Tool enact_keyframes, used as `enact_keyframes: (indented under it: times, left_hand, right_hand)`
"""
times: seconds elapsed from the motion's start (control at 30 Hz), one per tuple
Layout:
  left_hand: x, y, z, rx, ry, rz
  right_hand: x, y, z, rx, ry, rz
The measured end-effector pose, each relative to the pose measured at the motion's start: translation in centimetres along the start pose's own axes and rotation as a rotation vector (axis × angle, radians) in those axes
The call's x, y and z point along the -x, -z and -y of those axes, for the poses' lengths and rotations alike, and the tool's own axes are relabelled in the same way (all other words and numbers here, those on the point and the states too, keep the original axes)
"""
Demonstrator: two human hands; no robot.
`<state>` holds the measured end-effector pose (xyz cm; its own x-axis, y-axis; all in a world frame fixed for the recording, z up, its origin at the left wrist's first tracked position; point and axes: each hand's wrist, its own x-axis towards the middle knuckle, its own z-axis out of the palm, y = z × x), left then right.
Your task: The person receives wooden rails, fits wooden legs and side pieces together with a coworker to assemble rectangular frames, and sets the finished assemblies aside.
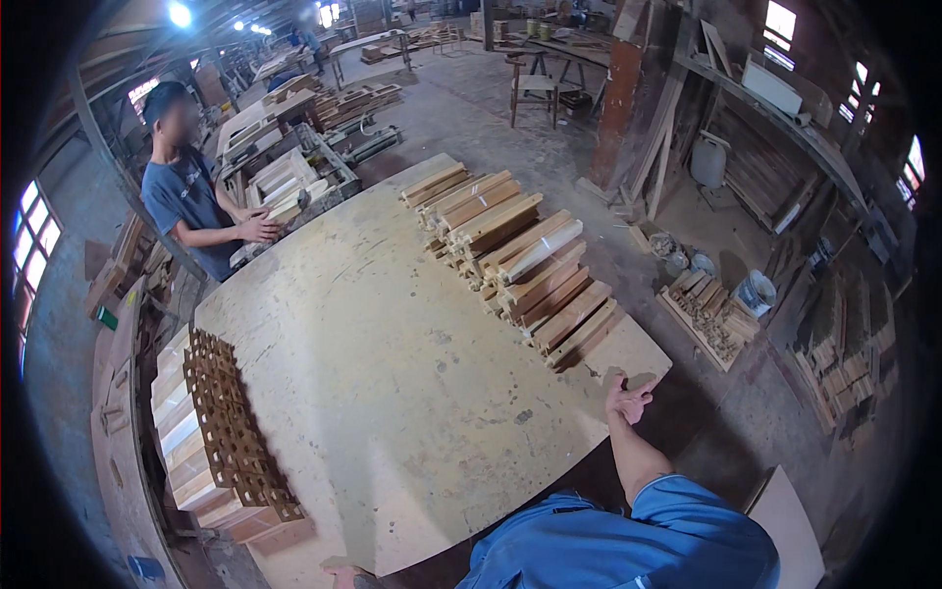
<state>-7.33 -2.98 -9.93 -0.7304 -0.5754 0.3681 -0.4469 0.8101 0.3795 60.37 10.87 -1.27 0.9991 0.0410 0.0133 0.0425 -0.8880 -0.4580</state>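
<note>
1. As we look down over the big round plywood table (392, 373), our right hand (628, 398) rests at its near right edge with the fingers loosely spread, holding nothing.
2. Our left hand (341, 572) shows only at the lower edge of the view, touching the table's near rim; we cannot tell whether it is spread or curled.
3. We see a row of long wooden blocks (520, 265) stacked along the table's right side, its near end just beside our right hand.
4. We see a second stack of notched wooden pieces (221, 432) on the table's left edge, well apart from both hands.
5. We see another person (186, 196) in a dark blue shirt standing beyond the table at a workbench (285, 182) loaded with wood, hands on it.
</note>
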Motion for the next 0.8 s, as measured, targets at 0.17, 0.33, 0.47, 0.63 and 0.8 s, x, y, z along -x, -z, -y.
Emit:
enact_keyframes:
  times: [0.17,0.33,0.47,0.63,0.8]
  left_hand:
    - [0.5,-2.5,-0.3,0.000,0.025,-0.033]
    - [-0.6,-3.0,0.1,-0.020,0.065,-0.090]
    - [-1.9,-2.9,0.8,0.023,0.079,0.021]
    - [-3.0,-1.7,1.4,0.109,0.091,0.234]
    - [-2.7,1.9,1.0,0.137,0.108,0.368]
  right_hand:
    - [0.0,0.2,0.1,-0.029,-0.006,0.028]
    - [0.0,0.5,0.3,-0.003,-0.004,0.056]
    - [0.1,0.6,0.4,0.030,-0.012,0.045]
    - [0.1,0.6,0.4,0.021,-0.001,0.060]
    - [-0.3,0.0,0.1,0.035,-0.006,0.012]
